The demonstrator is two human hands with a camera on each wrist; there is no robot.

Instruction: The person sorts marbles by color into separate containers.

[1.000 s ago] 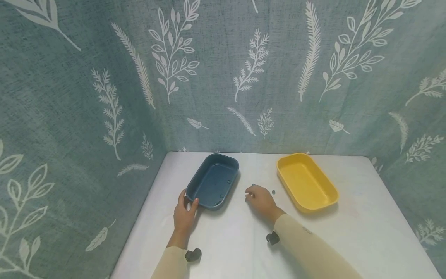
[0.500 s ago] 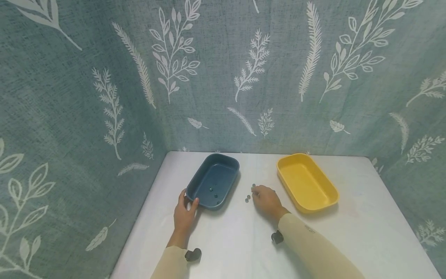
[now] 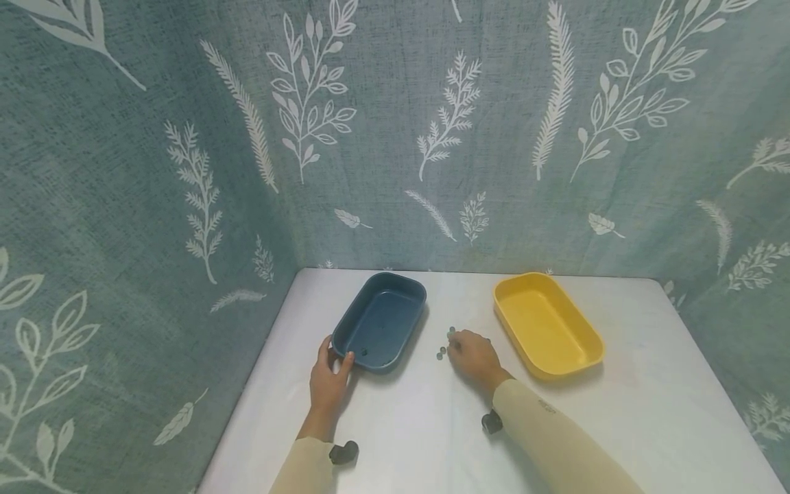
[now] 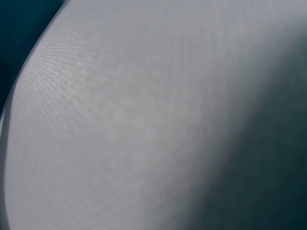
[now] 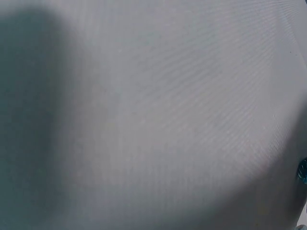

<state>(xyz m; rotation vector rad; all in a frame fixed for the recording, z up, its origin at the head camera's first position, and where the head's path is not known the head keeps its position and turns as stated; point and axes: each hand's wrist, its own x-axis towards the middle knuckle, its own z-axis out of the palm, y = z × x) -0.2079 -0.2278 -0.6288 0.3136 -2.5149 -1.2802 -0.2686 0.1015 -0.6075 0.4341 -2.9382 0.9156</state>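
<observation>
My left hand (image 3: 327,387) holds the near left corner of a dark blue tray (image 3: 378,319), its thumb and fingers spread on either side of that corner. Inside the tray a dark marble (image 3: 364,352) shows near the front. My right hand (image 3: 475,358) is down at the white table between the two trays, fingers curled among small teal marbles. Two marbles (image 3: 441,353) lie just left of its fingertips, and another marble (image 3: 452,329) is just beyond them. Whether the fingers pinch one is hidden. A shiny teal marble (image 5: 302,170) sits at the edge of the right wrist view.
A yellow tray (image 3: 546,329) stands right of my right hand, with nothing visible in it. White cloth covers the table (image 3: 407,439). Leaf-patterned green fabric (image 3: 382,137) rises behind and beside it. The left wrist view shows mostly blurred white cloth (image 4: 120,115).
My right hand has shifted slightly right, uncovering two marbles on the table. Marbles in the blue tray have rolled toward its near end. My left hand keeps its place on the tray.
</observation>
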